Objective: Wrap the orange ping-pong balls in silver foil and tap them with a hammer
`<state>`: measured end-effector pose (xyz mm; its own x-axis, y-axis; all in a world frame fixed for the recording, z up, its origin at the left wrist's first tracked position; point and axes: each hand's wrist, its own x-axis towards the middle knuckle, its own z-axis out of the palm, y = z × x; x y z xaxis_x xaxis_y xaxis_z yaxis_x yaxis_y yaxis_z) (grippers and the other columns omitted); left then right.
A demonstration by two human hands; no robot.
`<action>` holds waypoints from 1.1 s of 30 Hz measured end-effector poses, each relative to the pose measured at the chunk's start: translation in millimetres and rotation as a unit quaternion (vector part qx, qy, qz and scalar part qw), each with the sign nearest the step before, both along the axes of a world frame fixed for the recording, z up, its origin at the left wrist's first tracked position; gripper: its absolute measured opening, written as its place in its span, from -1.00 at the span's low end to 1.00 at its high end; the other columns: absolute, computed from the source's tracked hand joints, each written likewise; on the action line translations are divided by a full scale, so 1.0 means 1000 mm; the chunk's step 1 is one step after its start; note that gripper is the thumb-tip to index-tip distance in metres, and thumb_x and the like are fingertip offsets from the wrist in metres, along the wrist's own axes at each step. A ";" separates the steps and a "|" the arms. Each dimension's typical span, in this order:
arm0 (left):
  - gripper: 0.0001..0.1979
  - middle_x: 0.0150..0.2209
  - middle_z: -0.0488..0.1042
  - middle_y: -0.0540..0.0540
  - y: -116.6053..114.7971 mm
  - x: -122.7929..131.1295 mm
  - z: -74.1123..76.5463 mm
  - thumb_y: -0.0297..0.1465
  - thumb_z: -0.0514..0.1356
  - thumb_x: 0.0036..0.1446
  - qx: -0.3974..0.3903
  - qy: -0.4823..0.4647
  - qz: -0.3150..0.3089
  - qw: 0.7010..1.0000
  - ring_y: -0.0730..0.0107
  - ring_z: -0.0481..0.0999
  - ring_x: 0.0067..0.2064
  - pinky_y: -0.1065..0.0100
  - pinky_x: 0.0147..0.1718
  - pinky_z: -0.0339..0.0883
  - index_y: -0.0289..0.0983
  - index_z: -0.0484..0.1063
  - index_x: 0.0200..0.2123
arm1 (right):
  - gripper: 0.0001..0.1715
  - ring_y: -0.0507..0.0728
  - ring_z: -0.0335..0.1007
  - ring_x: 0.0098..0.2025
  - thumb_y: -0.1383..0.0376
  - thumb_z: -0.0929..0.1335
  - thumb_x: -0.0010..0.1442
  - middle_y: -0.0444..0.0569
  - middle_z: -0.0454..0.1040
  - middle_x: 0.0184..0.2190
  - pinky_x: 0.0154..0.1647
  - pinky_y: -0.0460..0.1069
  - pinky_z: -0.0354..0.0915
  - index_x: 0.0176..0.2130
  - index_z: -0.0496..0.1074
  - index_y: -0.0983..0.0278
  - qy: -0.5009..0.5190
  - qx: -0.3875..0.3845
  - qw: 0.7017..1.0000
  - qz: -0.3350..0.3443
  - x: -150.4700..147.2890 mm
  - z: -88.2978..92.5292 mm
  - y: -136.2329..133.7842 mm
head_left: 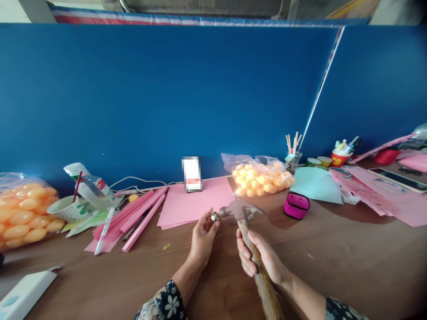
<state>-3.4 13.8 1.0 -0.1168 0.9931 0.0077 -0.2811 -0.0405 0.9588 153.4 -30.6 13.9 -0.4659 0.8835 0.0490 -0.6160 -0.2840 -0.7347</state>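
Between the thumb and fingers of my left hand (pixel 204 235) is a small shiny silver ball (pixel 215 216), pinched a little above the brown table. My right hand (pixel 260 258) wraps round the wooden handle of a claw hammer (pixel 258 262). The hammer's metal head is slightly blurred; its striking face points left, close beside the silver ball. I cannot tell whether the two touch. Behind my left hand lie pink paper sheets (pixel 180 206). A small magenta pouch (pixel 296 206) with a dark rim stands to the right of the hammer head.
Clear bags of orange balls stand at the back (pixel 262 180) and far left (pixel 26 213). Pink strips (pixel 133 213), a plastic bottle (pixel 96 186) and a paper cup (pixel 68 209) sit left. A propped phone (pixel 192 175) leans by the blue partition (pixel 167 98). Pens fill a red cup (pixel 340 158).
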 end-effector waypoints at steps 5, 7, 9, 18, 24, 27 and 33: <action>-0.49 -0.09 0.48 -0.15 0.001 0.000 -0.003 -0.41 0.26 -0.08 0.016 0.012 0.001 1.000 0.26 0.43 -0.04 0.24 0.01 0.21 -0.25 0.30 0.01 | -0.70 -0.13 0.00 -0.77 0.11 0.14 0.23 -0.26 0.18 -0.61 -0.76 -0.18 0.06 -0.26 0.24 0.28 -0.007 -0.002 1.000 0.001 -0.001 0.000 -0.001; -0.51 -0.07 0.47 -0.16 0.000 0.000 -0.002 -0.42 0.26 -0.09 0.019 0.012 -0.004 1.000 0.26 0.43 -0.03 0.24 0.02 0.20 -0.26 0.32 -0.01 | -0.70 -0.13 0.01 -0.77 0.10 0.15 0.23 -0.26 0.18 -0.60 -0.76 -0.18 0.07 -0.26 0.24 0.27 -0.014 -0.003 1.000 0.006 -0.001 -0.001 -0.001; -0.50 -0.06 0.46 -0.17 0.000 0.001 -0.001 -0.42 0.27 -0.10 0.015 0.006 -0.007 1.000 0.25 0.43 -0.03 0.24 0.02 0.20 -0.26 0.33 -0.02 | -0.69 -0.13 0.01 -0.77 0.09 0.16 0.22 -0.26 0.18 -0.60 -0.76 -0.18 0.07 -0.27 0.24 0.27 -0.019 -0.002 1.000 0.009 -0.002 -0.002 0.000; -0.49 -0.10 0.49 -0.16 0.000 0.000 -0.002 -0.40 0.28 -0.11 0.013 0.023 0.003 1.000 0.25 0.46 -0.07 0.24 -0.02 0.24 -0.24 0.34 -0.02 | -0.69 -0.13 0.00 -0.77 0.07 0.17 0.21 -0.26 0.17 -0.61 -0.76 -0.18 0.05 -0.27 0.24 0.26 -0.012 -0.004 1.000 0.004 -0.001 -0.001 -0.001; -0.47 -0.15 0.51 -0.15 0.001 -0.001 -0.005 -0.36 0.27 -0.09 0.012 0.059 0.009 0.998 0.24 0.47 -0.10 0.22 -0.03 0.24 -0.25 0.31 0.01 | -0.70 -0.12 0.00 -0.77 0.11 0.14 0.24 -0.25 0.18 -0.60 -0.76 -0.18 0.06 -0.25 0.24 0.27 -0.009 -0.003 1.000 0.002 -0.001 -0.002 -0.002; -0.47 -0.17 0.52 -0.14 0.002 -0.001 -0.007 -0.35 0.28 -0.10 0.013 0.053 0.011 0.998 0.24 0.47 -0.11 0.22 -0.03 0.25 -0.25 0.33 0.00 | -0.70 -0.13 0.00 -0.77 0.12 0.12 0.25 -0.24 0.18 -0.60 -0.76 -0.18 0.05 -0.25 0.25 0.27 -0.012 0.004 1.000 0.004 -0.002 -0.002 -0.002; -0.45 -0.11 0.49 -0.15 0.001 0.000 -0.005 -0.41 0.28 -0.12 0.022 0.055 -0.007 0.998 0.25 0.45 -0.09 0.24 -0.03 0.23 -0.25 0.31 0.02 | -0.72 -0.12 0.02 -0.77 0.16 0.09 0.27 -0.24 0.18 -0.61 -0.76 -0.17 0.09 -0.26 0.24 0.27 -0.025 0.015 1.000 0.011 -0.002 -0.003 -0.002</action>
